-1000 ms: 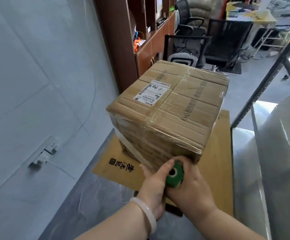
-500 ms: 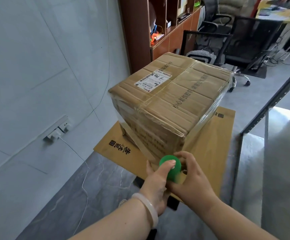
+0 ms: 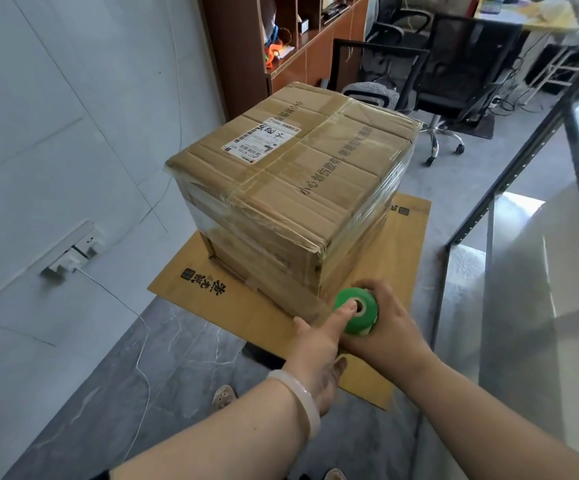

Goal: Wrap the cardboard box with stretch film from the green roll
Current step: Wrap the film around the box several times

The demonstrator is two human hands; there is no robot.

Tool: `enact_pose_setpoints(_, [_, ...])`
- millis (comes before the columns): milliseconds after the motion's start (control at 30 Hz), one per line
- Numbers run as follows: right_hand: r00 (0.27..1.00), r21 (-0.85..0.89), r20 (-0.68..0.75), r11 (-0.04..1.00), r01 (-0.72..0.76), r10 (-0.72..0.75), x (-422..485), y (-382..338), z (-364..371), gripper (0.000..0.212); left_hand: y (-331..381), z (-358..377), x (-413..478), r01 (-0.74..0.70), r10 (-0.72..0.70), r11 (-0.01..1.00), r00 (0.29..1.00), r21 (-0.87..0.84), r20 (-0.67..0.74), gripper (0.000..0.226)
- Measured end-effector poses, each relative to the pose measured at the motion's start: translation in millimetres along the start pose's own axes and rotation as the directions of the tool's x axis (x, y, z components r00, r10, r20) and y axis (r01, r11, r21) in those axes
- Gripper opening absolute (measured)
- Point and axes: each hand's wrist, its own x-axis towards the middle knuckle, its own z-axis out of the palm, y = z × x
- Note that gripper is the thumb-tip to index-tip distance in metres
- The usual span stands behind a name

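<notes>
I can read a black Chinese line starting "小心" printed across the box (image 3: 298,188) top, a white barcoded label (image 3: 262,140) whose print is too small for me, and bold Chinese characters on the sheet (image 3: 405,244) underneath.

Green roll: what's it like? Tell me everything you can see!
The green roll is small and round, with a hollow middle facing the camera. It looks plasticky. It sits low at the near bottom corner of the cardboard box, above a flat cardboard sheet. The right hand grips it from the right, and a left hand finger rests by its hole.
</notes>
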Motion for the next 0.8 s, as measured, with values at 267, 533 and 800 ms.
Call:
enact_pose_setpoints(267, [0.987, -0.007, 0.15, 0.998, -0.058, 0.059, 11, 20, -23, 0.068, -6, 20, 16, 0.07, -0.072, 0.992, 0.997, 0.106, 0.014, 0.087])
enact_pose_setpoints(533, [0.992, -0.029, 0.125, 0.999, 0.027, -0.023, 10, 39, -45, 0.059, -6, 49, 18, 0.058, -0.054, 0.994, 0.998, 0.089, -0.042, 0.136])
enact_pose_setpoints(800, [0.996, -0.037, 0.053, 0.997, -0.074, 0.076, 44, 47, -51, 0.056, 3, 66, 43, 0.158, -0.162, 0.984, 0.986, 0.088, 0.043, 0.145])
